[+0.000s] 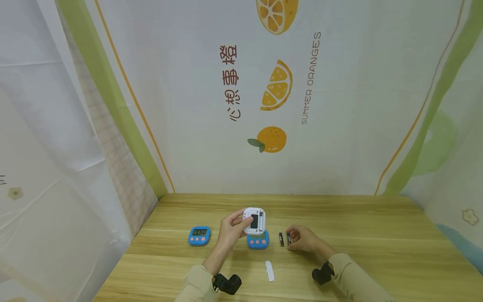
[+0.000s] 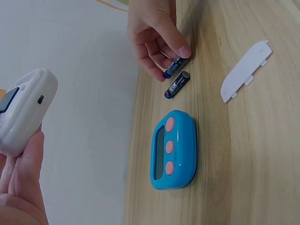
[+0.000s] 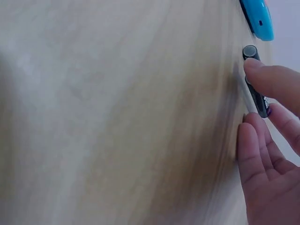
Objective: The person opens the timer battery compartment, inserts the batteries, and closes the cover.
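Note:
A white digital timer [image 1: 254, 221] is raised in my left hand [image 1: 228, 228], its back turned toward the head camera. The thumb lies across that back, and the narrow battery slot shows uncovered. Between thumb and forefinger, my right hand [image 1: 303, 239] pinches a small dark battery [image 2: 175, 67] at the tabletop. A second battery [image 2: 177, 85] lies just beside it. Directly below the white timer sits a blue timer [image 1: 258, 242] with pink buttons, partly hidden by it in the head view. Nearer me lies a white battery cover [image 1: 269, 271] with small tabs.
Another blue timer [image 1: 199, 239] stands to the left of my left hand, digits on its screen. The wooden table [image 1: 339, 214] meets a hanging white cloth [image 1: 196, 159] printed with oranges at its back edge. More cloth hangs at both sides.

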The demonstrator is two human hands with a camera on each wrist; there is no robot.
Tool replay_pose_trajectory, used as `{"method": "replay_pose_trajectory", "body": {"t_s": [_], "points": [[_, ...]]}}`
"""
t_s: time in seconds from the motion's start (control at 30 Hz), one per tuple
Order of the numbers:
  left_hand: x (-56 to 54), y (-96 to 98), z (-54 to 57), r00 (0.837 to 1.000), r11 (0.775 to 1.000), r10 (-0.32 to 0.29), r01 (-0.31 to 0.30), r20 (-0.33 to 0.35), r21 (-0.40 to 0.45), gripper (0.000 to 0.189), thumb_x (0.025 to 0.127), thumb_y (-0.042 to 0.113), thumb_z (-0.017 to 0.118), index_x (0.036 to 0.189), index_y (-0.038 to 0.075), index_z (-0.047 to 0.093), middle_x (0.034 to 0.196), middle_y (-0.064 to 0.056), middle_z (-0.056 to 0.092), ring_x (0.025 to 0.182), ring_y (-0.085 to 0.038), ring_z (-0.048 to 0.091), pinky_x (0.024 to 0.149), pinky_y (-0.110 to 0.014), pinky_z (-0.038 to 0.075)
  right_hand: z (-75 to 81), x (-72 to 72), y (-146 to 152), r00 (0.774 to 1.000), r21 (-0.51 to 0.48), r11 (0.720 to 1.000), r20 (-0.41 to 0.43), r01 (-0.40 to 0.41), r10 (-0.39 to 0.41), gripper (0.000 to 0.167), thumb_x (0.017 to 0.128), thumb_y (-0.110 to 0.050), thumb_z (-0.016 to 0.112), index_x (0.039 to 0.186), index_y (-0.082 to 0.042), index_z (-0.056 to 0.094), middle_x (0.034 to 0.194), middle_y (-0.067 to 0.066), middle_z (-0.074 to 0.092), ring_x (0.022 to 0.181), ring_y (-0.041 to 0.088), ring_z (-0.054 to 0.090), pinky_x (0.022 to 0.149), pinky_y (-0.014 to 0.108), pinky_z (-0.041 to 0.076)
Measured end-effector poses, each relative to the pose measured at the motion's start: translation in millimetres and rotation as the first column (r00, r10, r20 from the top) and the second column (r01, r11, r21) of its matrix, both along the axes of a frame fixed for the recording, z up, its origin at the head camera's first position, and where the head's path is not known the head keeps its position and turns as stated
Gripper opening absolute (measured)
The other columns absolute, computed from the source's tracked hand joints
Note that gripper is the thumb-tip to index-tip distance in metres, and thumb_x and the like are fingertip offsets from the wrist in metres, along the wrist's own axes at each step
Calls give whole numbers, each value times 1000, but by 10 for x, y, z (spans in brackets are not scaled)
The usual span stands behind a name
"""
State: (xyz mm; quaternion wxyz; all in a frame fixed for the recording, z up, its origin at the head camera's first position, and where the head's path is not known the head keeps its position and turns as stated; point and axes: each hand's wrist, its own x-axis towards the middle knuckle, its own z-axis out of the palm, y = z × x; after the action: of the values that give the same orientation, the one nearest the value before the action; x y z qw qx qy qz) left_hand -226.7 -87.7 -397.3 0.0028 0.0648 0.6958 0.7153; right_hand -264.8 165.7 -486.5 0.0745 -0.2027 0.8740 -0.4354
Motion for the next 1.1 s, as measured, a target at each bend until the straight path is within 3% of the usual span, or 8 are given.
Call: {"method": "replay_pose_trajectory", "body": {"t_s": [0.1, 0.27, 0.43, 0.57, 0.77, 0.87, 0.97, 1.1], "points": [[77, 15, 94, 1000, 1000, 7, -7, -1, -10, 41, 83, 7, 61, 120, -7, 50, 91, -17, 64, 72, -14, 62, 64, -30, 54, 21, 8, 11, 999, -14, 1000, 41, 18, -18, 44, 69, -3, 73, 107, 2, 51, 92, 9, 51, 80, 19, 52, 68, 32, 49], [132, 20, 149, 1000, 1000, 4, -4, -7, -14, 42, 83, 8, 61, 120, -8, 49, 90, -16, 64, 75, -19, 63, 66, -32, 54, 68, 15, 24, 995, -95, 995, 101, 19, -10, 47, 71, 5, 67, 113, 5, 46, 97, 14, 51, 85, 24, 53, 70, 36, 50], [91, 10, 98, 1000, 1000, -1, 1, -6, -15, 42, 83, 7, 61, 120, -9, 49, 89, -16, 64, 74, -19, 64, 67, -35, 53, 109, -2, 29, 991, -237, 969, 100, -64, 90, 48, 75, 11, 58, 119, 11, 39, 100, 25, 51, 89, 37, 55, 71, 38, 51], [10, -10, -16, 1000, 1000, -2, 2, 4, -2, 45, 83, 10, 62, 122, -7, 48, 90, -15, 64, 74, -18, 63, 65, -34, 54, 135, -7, 8, 988, -306, 948, 93, -92, 126, 47, 80, 13, 51, 123, 14, 35, 103, 31, 50, 88, 39, 56, 70, 36, 52], [-56, -23, -124, 1000, 1000, 10, -10, 9, 11, 47, 82, 15, 65, 123, -3, 49, 91, -13, 65, 76, -19, 64, 64, -31, 54, 168, -2, -68, 990, -349, 936, 103, -51, 92, 41, 85, 8, 45, 125, 15, 35, 104, 32, 52, 85, 37, 56, 70, 38, 53], [-49, -31, -109, 1000, 1000, 19, -19, 6, 17, 47, 81, 15, 65, 122, -3, 50, 92, -15, 64, 76, -19, 63, 64, -30, 54, 216, 7, -102, 993, -375, 927, 89, -34, 72, 36, 87, 5, 48, 120, 16, 39, 103, 31, 54, 88, 39, 56, 71, 38, 52], [10, -39, -17, 1000, 1000, 22, -22, 7, 16, 45, 83, 12, 63, 122, -5, 49, 93, -20, 63, 76, -19, 64, 65, -31, 53, 343, 73, -150, 997, -374, 927, 69, -7, 35, 30, 86, 2, 53, 111, 16, 46, 101, 29, 57, 90, 37, 57, 73, 34, 52], [3, -68, -30, 1000, 1000, 23, -23, 7, 19, 45, 83, 10, 62, 122, -6, 48, 95, -23, 62, 76, -18, 64, 65, -32, 54, 427, 102, -186, 998, -348, 937, 55, 28, -10, 25, 85, -5, 58, 103, 11, 55, 99, 23, 60, 89, 27, 59, 75, 33, 51]]}}
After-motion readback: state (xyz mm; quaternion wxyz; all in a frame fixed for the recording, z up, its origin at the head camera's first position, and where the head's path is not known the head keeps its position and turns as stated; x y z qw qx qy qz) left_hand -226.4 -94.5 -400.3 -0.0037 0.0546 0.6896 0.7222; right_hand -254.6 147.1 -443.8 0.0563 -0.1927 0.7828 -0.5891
